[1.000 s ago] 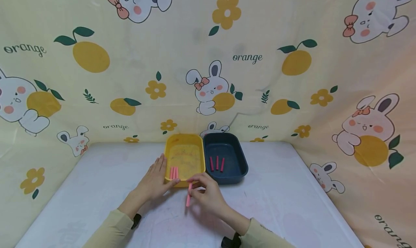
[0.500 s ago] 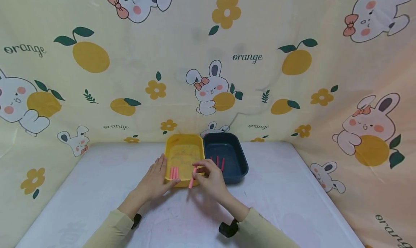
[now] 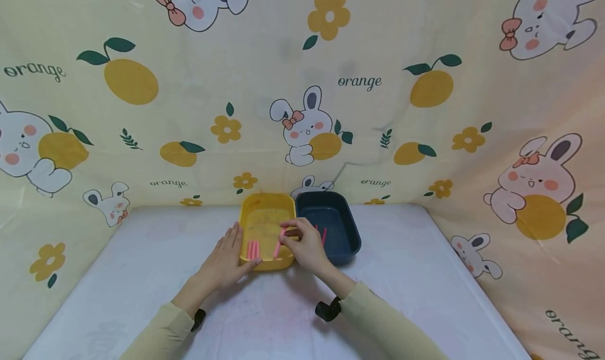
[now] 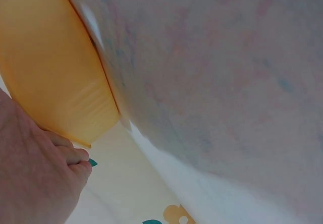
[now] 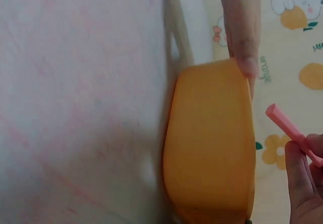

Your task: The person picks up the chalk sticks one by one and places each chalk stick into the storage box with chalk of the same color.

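Note:
My right hand [image 3: 306, 247] pinches a pink chalk stick [image 3: 278, 245] between thumb and fingertips, over the near right part of the yellow bin [image 3: 269, 213]. In the right wrist view the stick [image 5: 282, 119] slants beyond the bin's rim, its round end showing. Several similar pink sticks [image 3: 253, 250] lie side by side in the bin's near left corner. My left hand [image 3: 224, 257] rests along the bin's left side with fingers extended, its thumb at the front rim. The left wrist view shows that hand [image 4: 35, 168] against the bin's wall.
A dark blue bin [image 3: 328, 208] stands against the yellow one on its right. Darker pink sticks [image 3: 324, 236] lie inside it, partly hidden behind my right hand. Both bins sit on a white, stained tabletop [image 3: 179, 239], and a printed cloth [image 3: 264, 61] hangs behind.
My right hand has carried the pink stick up and away from me, from in front of the yellow bin to over its inside. The left hand has kept its place.

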`<move>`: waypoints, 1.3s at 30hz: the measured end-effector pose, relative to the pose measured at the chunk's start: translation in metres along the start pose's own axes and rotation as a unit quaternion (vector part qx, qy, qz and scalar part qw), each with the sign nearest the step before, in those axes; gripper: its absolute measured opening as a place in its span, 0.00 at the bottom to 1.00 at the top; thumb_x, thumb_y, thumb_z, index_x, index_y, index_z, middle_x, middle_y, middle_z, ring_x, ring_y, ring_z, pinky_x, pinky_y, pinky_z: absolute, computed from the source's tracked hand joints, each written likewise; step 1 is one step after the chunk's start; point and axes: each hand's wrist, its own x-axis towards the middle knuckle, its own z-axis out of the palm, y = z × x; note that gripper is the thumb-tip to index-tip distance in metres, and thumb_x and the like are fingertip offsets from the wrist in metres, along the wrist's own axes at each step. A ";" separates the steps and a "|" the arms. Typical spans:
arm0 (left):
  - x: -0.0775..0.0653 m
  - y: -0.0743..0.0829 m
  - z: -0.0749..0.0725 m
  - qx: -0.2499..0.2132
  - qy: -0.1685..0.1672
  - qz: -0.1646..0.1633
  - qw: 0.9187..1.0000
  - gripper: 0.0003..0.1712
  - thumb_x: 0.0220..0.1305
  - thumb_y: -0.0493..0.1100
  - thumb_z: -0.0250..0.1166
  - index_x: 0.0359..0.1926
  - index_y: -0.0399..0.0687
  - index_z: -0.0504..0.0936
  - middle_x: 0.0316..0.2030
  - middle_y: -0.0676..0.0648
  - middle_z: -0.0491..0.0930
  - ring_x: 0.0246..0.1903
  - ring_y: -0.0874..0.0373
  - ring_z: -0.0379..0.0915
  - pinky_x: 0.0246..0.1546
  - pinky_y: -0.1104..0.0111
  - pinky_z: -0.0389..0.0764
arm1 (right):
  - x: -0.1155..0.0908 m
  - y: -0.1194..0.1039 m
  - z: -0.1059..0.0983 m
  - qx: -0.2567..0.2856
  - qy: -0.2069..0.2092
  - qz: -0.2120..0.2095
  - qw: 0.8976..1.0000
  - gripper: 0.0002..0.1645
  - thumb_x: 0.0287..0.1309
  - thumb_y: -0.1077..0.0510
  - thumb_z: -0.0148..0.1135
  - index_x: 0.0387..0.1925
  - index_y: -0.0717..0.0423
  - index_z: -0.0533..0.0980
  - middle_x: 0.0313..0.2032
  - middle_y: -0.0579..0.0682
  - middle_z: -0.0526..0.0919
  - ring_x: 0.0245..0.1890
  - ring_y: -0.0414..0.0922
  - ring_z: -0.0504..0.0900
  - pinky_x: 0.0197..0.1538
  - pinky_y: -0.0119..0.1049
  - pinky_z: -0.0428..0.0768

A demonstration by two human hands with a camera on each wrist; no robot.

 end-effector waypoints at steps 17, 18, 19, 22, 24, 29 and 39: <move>-0.001 -0.003 0.000 0.002 0.003 0.007 1.000 0.66 0.70 0.78 0.50 0.80 0.26 0.41 0.81 0.31 0.35 0.80 0.33 0.36 0.79 0.42 0.47 | 0.035 0.009 0.001 -0.076 -0.116 0.051 0.989 0.10 0.66 0.62 0.71 0.48 0.57 0.86 0.47 0.50 0.84 0.44 0.44 0.89 0.47 0.36 0.89; -0.001 -0.003 0.000 0.000 0.003 0.007 1.000 0.66 0.70 0.78 0.50 0.80 0.26 0.41 0.81 0.31 0.35 0.80 0.33 0.36 0.78 0.42 0.47 | 0.036 0.010 0.002 -0.077 -0.123 0.055 0.988 0.10 0.66 0.62 0.70 0.48 0.57 0.86 0.47 0.50 0.85 0.43 0.44 0.89 0.47 0.36 0.89; -0.001 -0.003 0.000 -0.002 0.003 0.007 1.000 0.66 0.70 0.78 0.50 0.80 0.26 0.41 0.81 0.31 0.35 0.80 0.33 0.36 0.78 0.41 0.47 | 0.037 0.011 0.002 -0.078 -0.132 0.058 0.986 0.10 0.66 0.62 0.70 0.48 0.58 0.86 0.47 0.50 0.85 0.43 0.43 0.89 0.47 0.36 0.89; -0.001 -0.003 0.000 -0.005 0.003 0.006 1.000 0.66 0.70 0.78 0.51 0.80 0.26 0.41 0.81 0.31 0.34 0.81 0.34 0.35 0.79 0.42 0.47 | 0.041 0.013 0.004 -0.084 -0.157 0.064 0.982 0.11 0.67 0.63 0.69 0.49 0.60 0.86 0.47 0.49 0.86 0.41 0.42 0.89 0.48 0.36 0.88; -0.001 -0.003 0.000 -0.005 0.004 0.005 1.000 0.67 0.69 0.78 0.51 0.80 0.26 0.41 0.82 0.31 0.34 0.81 0.34 0.35 0.79 0.42 0.46 | 0.043 0.014 0.005 -0.087 -0.171 0.069 0.979 0.11 0.68 0.62 0.68 0.50 0.61 0.85 0.46 0.49 0.87 0.41 0.42 0.89 0.48 0.36 0.88; 0.000 -0.004 0.001 0.001 0.007 0.007 1.000 0.68 0.68 0.80 0.49 0.80 0.26 0.42 0.82 0.31 0.35 0.81 0.34 0.35 0.79 0.42 0.47 | 0.048 0.017 0.010 -0.104 -0.189 0.076 0.973 0.10 0.68 0.62 0.69 0.49 0.56 0.86 0.45 0.46 0.87 0.40 0.39 0.88 0.48 0.35 0.88; 0.002 -0.005 0.002 -0.002 0.001 0.002 1.000 0.68 0.67 0.81 0.50 0.80 0.28 0.42 0.82 0.32 0.35 0.81 0.35 0.35 0.79 0.42 0.47 | 0.059 0.022 0.014 -0.138 -0.226 0.049 0.963 0.10 0.67 0.66 0.68 0.48 0.61 0.86 0.43 0.47 0.86 0.42 0.41 0.87 0.50 0.35 0.87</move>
